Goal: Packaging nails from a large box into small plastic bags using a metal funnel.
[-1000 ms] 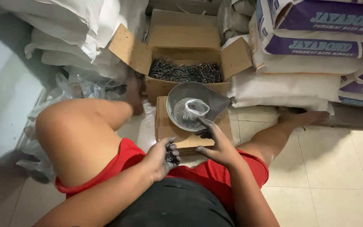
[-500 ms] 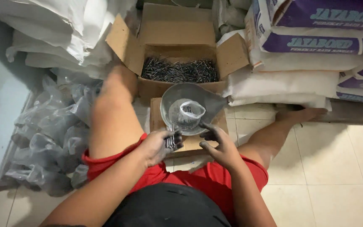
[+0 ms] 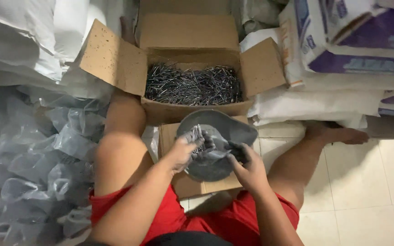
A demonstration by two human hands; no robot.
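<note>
I sit on the floor with a grey metal scale pan (image 3: pixel 217 130) between my legs, resting on a small cardboard box (image 3: pixel 189 184). My left hand (image 3: pixel 184 148) grips a bunch of dark nails (image 3: pixel 197 133) over the pan. My right hand (image 3: pixel 245 161) pinches the edge of a clear plastic bag (image 3: pixel 215 155) that lies in the pan. Just beyond the pan stands an open cardboard box (image 3: pixel 115 59) filled with several loose nails (image 3: pixel 192 84).
A heap of clear plastic bags (image 3: pixel 33 159) lies at my left. White sacks (image 3: pixel 19 41) are stacked at the far left, and white-and-purple sacks (image 3: pixel 343 54) at the right. My bare foot (image 3: pixel 338 134) rests on pale floor tiles (image 3: pixel 370 191).
My left hand has risen with the nails from my lap to over the pan. My right hand has moved onto the bag in the pan. The view has tilted closer to the nail box.
</note>
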